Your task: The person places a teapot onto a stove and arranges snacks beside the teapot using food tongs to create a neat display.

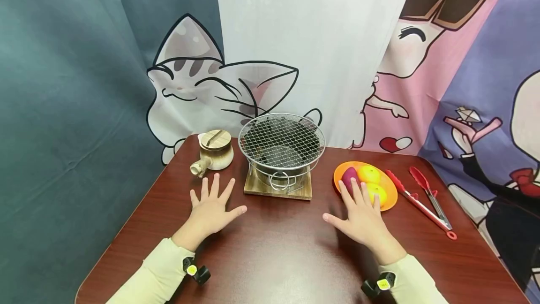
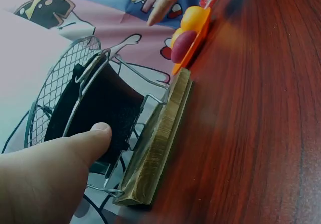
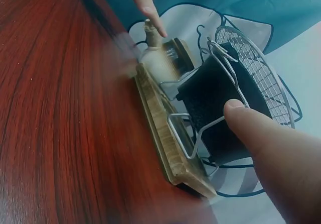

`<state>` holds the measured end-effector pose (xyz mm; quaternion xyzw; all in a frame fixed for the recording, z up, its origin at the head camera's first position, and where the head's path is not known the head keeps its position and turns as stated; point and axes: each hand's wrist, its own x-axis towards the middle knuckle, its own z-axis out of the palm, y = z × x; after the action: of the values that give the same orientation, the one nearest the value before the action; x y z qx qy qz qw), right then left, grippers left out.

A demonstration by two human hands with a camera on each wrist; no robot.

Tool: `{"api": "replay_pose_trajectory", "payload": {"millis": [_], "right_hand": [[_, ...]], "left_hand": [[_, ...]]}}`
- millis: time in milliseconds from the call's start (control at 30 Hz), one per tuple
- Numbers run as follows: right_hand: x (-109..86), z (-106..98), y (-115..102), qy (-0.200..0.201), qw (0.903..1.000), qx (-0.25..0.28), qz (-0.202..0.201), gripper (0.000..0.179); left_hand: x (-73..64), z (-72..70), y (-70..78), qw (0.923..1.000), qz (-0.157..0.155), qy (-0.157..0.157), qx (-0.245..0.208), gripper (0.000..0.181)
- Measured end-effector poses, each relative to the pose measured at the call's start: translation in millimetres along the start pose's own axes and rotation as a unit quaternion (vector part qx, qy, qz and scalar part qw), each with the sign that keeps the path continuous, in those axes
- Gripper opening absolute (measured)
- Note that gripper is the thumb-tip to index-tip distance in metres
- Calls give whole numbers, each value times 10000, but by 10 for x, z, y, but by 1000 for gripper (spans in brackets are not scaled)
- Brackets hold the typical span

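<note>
My left hand (image 1: 211, 215) hovers over the table with its fingers spread, just in front of a small cream-and-brown clay pot (image 1: 221, 156) with a wooden lid and side handle. Also spread and holding nothing, my right hand (image 1: 363, 222) has its fingertips overlapping, in the head view, the orange plate (image 1: 393, 196). On that plate lie two yellow-orange fruits (image 1: 369, 173) and a purple oval piece (image 1: 349, 176), partly hidden by the fingers. Between and beyond the hands stands a round black stove (image 3: 210, 108) topped by a wire grill mesh (image 1: 281, 140), on a wooden base (image 1: 255, 186).
Red-tipped metal tongs (image 1: 426, 208) lie right of the plate on the dark red wooden table (image 1: 278, 247). A cartoon-printed curtain (image 1: 312, 36) hangs right behind the table's back edge.
</note>
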<state>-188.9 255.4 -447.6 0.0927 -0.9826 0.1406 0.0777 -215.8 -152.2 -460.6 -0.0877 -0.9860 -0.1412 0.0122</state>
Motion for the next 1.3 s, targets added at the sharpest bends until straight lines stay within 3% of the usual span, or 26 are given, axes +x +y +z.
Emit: {"api": "replay_pose_trajectory", "payload": {"millis": [167, 300, 400, 700, 1067, 1300], "right_hand": [[88, 78, -28, 425, 9982, 156, -403, 99], [176, 181, -51, 893, 9921, 351, -805, 89], [239, 283, -73, 1248, 9848, 551, -1072, 79], [382, 577, -161, 1805, 9663, 764, -1668, 59], [450, 809, -288, 1799, 9618, 664, -1956, 57], [476, 922, -342, 1420, 9648, 627, -2124, 55]], "left_hand": [[34, 35, -13, 9967, 260, 768, -99, 85], [70, 47, -45, 9874, 490, 1495, -177, 74], [96, 66, -83, 9821, 503, 1796, -263, 67], [131, 129, -153, 9751, 360, 2119, -537, 57], [136, 142, -240, 9698, 271, 2343, -624, 56], [139, 121, -313, 9725, 109, 2240, -624, 58]]}}
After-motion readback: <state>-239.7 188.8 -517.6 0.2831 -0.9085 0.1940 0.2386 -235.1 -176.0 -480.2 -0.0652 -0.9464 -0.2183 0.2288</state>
